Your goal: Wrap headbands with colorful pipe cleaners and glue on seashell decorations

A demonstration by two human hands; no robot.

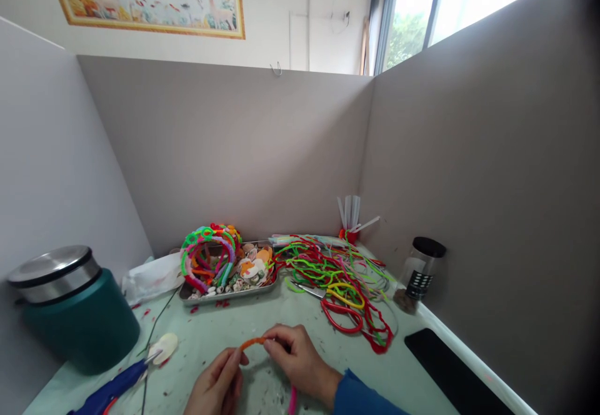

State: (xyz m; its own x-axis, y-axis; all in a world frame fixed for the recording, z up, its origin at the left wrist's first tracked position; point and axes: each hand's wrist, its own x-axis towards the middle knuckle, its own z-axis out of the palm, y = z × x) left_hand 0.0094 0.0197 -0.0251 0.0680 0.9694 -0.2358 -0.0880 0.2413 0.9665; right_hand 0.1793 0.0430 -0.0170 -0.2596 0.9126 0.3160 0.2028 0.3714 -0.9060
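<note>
An orange fuzzy stem, which looks like a pipe cleaner [252,343], arches between my two hands above the table. My left hand [220,377] pinches its left end between thumb and forefinger. The other end is pinched by my right hand [297,355], whose blue sleeve enters from the lower right. Below my right hand a pink fuzzy strip [293,401] shows; whether it joins the orange stem is hidden. Ahead of the hands lies a metal tray [229,297] holding colourful fuzzy rings [206,264] and small decorated pieces [255,268].
Tangled red and green cords [314,265] lie right of the tray, with red-and-yellow-handled scissors [344,315] among them. At left are a teal flask [84,327], a blue glue gun [115,390] and a pale disc [164,347]. A jar [419,274] and black slab [450,368] stand right.
</note>
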